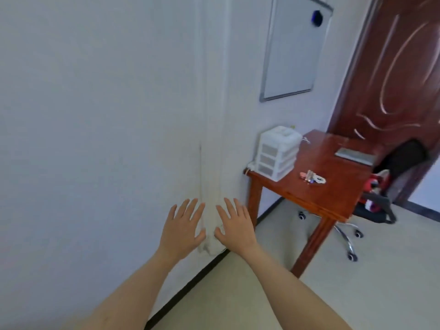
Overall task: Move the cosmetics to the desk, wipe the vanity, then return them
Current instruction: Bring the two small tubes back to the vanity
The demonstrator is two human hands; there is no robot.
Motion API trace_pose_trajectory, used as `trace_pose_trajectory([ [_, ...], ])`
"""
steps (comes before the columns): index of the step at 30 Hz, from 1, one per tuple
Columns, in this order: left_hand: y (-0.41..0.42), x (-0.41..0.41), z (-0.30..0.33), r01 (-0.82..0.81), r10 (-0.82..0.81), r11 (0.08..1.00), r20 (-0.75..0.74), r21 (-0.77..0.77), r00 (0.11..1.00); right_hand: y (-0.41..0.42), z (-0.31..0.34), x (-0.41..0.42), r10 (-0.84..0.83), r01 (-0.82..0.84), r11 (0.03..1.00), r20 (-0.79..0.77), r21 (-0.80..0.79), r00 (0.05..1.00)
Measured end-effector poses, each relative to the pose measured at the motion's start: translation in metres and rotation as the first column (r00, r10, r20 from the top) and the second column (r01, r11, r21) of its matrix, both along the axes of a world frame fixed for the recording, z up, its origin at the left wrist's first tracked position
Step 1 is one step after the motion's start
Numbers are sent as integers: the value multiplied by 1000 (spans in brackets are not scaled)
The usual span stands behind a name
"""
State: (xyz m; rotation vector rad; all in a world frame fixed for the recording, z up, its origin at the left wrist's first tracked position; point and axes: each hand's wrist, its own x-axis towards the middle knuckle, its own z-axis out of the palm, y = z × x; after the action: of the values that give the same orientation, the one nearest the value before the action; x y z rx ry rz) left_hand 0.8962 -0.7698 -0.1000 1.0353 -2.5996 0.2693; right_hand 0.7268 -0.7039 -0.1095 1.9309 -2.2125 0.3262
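My left hand (183,227) and my right hand (235,226) are stretched out side by side in front of me, palms down, fingers straight and spread, holding nothing. They hover before a white wall and curtain. To the right stands a red-brown wooden desk (338,186). A small cluster of cosmetics (312,178) lies near the desk's middle, well beyond my right hand. The vanity is out of sight.
A white three-drawer organiser (277,153) sits on the desk's left corner, a grey flat item (356,156) at its far side. A black swivel chair (381,198) with a red bag stands behind the desk. A whiteboard (295,48) hangs above; a brown door (402,75) is right.
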Motion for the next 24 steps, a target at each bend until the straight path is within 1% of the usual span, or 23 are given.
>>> trace_pose_trajectory([
  [5, 4, -156, 22, 217, -217, 976, -46, -7, 975, 32, 19, -130, -209, 209, 975, 6, -78, 978],
  [7, 5, -203, 29, 279, -279, 960, -60, -14, 958, 43, 24, -173, -284, 281, 954, -15, -109, 959],
  [10, -3, -264, 31, 360, -361, 933, -65, -21, 930, 53, 28, -231, -378, 374, 914, 4, -158, 926],
  [13, -20, -317, 25, 441, -440, 897, -75, 0, 895, 52, 22, -280, -457, 452, 880, -1, -142, 889],
  [17, -56, -385, 16, 504, -503, 864, -68, -3, 862, 26, 9, -339, -533, 528, 840, -5, -127, 846],
  [21, -98, -447, 7, 547, -545, 836, -60, 36, 836, -11, -7, -389, -608, 610, 788, 52, -84, 792],
  [24, -130, -489, -2, 569, -567, 822, -41, 36, 823, -39, -23, -419, -649, 652, 757, 73, -31, 757],
])
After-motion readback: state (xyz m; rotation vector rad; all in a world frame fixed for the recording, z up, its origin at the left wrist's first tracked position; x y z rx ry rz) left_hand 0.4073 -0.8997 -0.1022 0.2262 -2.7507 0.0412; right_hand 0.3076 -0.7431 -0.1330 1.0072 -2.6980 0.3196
